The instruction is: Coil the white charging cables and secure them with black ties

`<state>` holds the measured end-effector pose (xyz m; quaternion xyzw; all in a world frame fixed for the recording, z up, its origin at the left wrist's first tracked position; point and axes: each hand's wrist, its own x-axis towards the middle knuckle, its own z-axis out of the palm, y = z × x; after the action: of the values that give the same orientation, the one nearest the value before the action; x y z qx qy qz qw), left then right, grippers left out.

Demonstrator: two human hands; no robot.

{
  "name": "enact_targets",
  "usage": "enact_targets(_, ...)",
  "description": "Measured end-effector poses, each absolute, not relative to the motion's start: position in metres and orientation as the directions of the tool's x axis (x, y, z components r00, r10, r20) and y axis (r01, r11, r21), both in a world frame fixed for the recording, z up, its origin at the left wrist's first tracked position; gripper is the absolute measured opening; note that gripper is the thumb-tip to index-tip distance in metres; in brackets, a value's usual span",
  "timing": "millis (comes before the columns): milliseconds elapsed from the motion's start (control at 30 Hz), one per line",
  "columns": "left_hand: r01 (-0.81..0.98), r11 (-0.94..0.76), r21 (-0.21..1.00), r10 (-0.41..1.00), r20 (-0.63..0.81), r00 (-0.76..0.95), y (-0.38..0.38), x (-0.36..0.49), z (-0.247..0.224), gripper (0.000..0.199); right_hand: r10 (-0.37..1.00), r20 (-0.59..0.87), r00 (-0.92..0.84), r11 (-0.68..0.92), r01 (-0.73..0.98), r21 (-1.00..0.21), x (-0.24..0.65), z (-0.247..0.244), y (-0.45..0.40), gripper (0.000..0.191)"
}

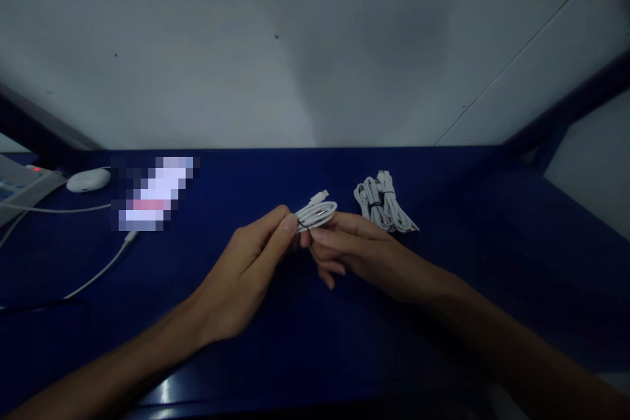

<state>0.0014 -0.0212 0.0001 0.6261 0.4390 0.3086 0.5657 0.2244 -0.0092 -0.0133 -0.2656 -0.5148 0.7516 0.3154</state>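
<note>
Left hand (250,259) pinches coiled cable (322,213), long axis toward two o'clock; right hand (367,248), half-curled against it, grip unclear, sits nearer bundles (373,195) at two o'clock.

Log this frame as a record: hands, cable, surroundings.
left hand: gripping the black-tied coil of white cable
right hand: touching that coil; grip unclear
plug: white, metal-tipped, sticking out beyond the loops
image right: tied white cable bundles on the glossy blue tabletop
image left: smooth white oval case; bright pixelated patch, slim white cord leading to it

Hands (249,256) (367,246) partly hide the white cable (319,212); pixelation obscures a glowing device (160,191).
</note>
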Motion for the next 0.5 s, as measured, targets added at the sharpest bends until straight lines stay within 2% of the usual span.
enact_targets(267, 0.012, 0.210, 0.978, 0.889, -0.196, 0.413, -0.022, 0.009, -0.003, 0.041, 0.769, -0.096, -0.632, -0.372, -0.320, -0.871, 0.216, -0.021, -0.012, 0.022)
enact_targets(500, -0.071, 0.367, 0.928, 0.853, -0.305, 0.423, -0.021, 0.009, -0.004, 0.045, 0.804, -0.095, -0.587, -0.362, -0.356, -0.861, 0.210, -0.015, -0.013, 0.020)
